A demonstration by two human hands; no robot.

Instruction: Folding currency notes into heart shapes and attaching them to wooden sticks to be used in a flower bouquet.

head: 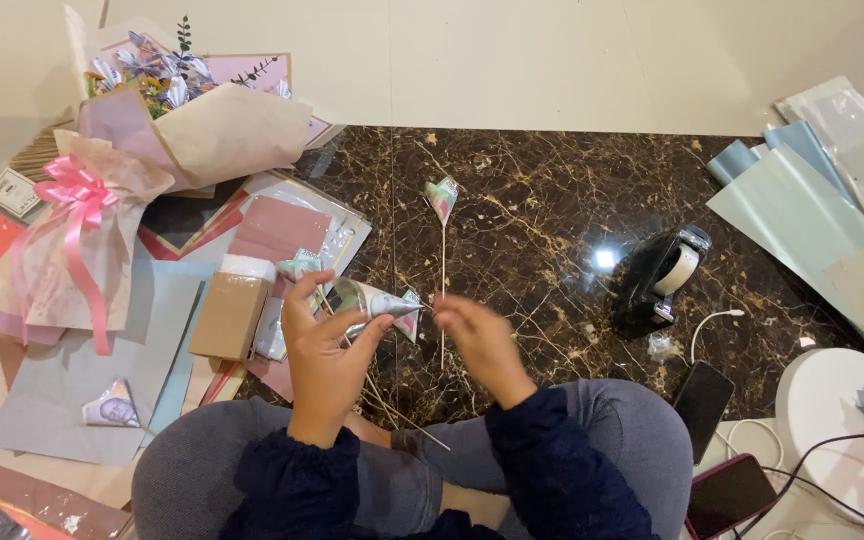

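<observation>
Left hand [320,350] closed around grey folded-paper cone [377,303], tip pointing right so right hand [477,335], fingers pinched at that tip, can work it; what it pinches unclear

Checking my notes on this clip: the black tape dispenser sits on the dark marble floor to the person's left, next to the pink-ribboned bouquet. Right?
Not quite. In the head view the black tape dispenser does sit on the dark marble floor, but to the person's right, far from the pink-ribboned bouquet, which lies on the left.

Dark marble floor [552,200], black tape dispenser [657,280], paper sheets [802,215], wrapped bouquet [152,130], phones [727,495].
</observation>
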